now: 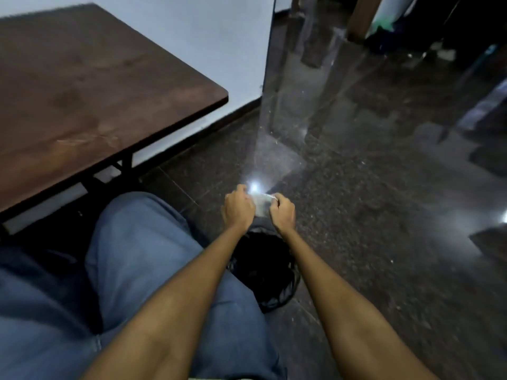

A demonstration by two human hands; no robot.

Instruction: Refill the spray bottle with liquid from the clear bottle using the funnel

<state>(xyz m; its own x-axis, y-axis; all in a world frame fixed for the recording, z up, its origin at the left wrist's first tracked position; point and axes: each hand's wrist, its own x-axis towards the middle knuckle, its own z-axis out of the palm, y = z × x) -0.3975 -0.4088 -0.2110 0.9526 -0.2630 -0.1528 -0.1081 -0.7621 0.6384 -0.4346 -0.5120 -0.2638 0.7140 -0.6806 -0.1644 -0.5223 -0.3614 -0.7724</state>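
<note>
Both my arms reach forward over the floor. My left hand (237,209) and my right hand (283,214) are close together, each pinching one side of a small pale crumpled piece (261,204). I cannot tell whether it is plastic wrap or tissue. The piece is held just above and beyond a black bin (264,272) lined with a dark bag. No spray bottle, clear bottle or funnel is in view.
A dark brown wooden table (82,91) on black legs stands to the left against a white wall. My knee in blue jeans (137,256) is below it. A shiny panel (301,78) rises from the dark speckled floor ahead; a bright light reflection glares beside my left hand.
</note>
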